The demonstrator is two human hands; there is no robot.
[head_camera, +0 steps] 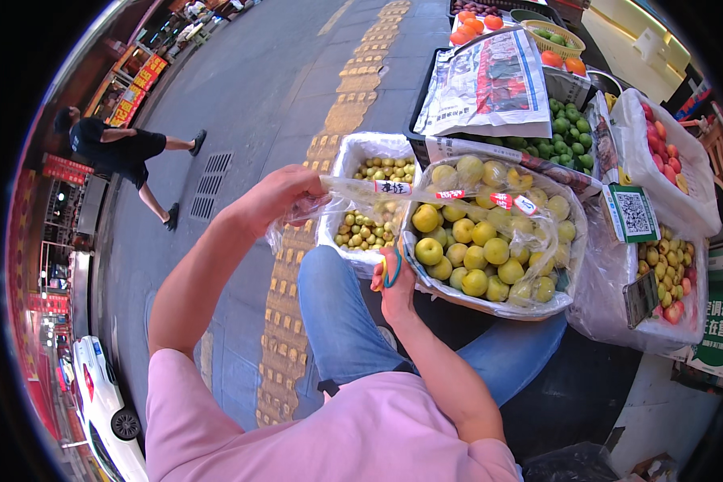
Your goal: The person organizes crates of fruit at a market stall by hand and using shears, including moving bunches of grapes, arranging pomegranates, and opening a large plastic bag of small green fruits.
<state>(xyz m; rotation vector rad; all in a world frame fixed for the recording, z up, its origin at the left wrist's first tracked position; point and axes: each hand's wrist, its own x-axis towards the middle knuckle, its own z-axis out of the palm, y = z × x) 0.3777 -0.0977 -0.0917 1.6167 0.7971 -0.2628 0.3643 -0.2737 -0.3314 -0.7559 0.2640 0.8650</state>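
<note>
My left hand point(286, 196), raised at the left, grips the gathered end of a clear plastic film point(361, 191) that stretches to the right over a basket of yellow-green plums point(475, 257). Small red-and-white labels point(500, 200) stick to this film. Low beside the basket's left edge, my right hand point(396, 280) is closed on the handles of scissors point(388, 271), coloured yellow and teal; their blades cannot be made out. Just behind, a white-lined box point(344, 158) holds small green-brown fruit, partly seen through the film.
Newspaper point(488, 84) lies over a crate of green limes or similar fruit point(569, 135). At right are a lined box of red fruit point(663, 150), a QR-code card point(631, 212) and a phone point(641, 299). A person in black point(117, 144) walks on the street; a white car point(102, 403) stands lower left.
</note>
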